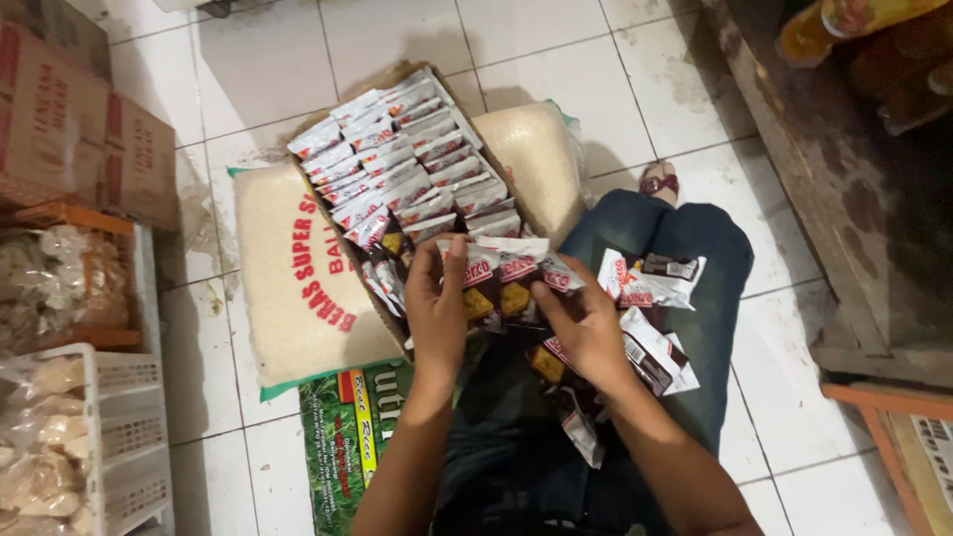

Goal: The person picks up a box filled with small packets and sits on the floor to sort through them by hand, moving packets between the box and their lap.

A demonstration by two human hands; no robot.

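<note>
I am seeing bare forearms, no sleeves, no rings or watch; legs are wearing dark blue jeans [685,248]; one foot is wearing a maroon-strapped sandal [659,182].

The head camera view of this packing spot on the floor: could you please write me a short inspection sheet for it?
Surface: white tiled floor, stained in places.
Job's things: small snack sachets packed in rows in a cardboard box; loose sachets on the person's lap.
Clutter: two rice sacks under the box.
Grippers: left hand and right hand both hold a strip of sachets.
Cables: nothing seen.
Surroundings: white crates of bagged snacks, cardboard cartons, wooden ledge.
</note>
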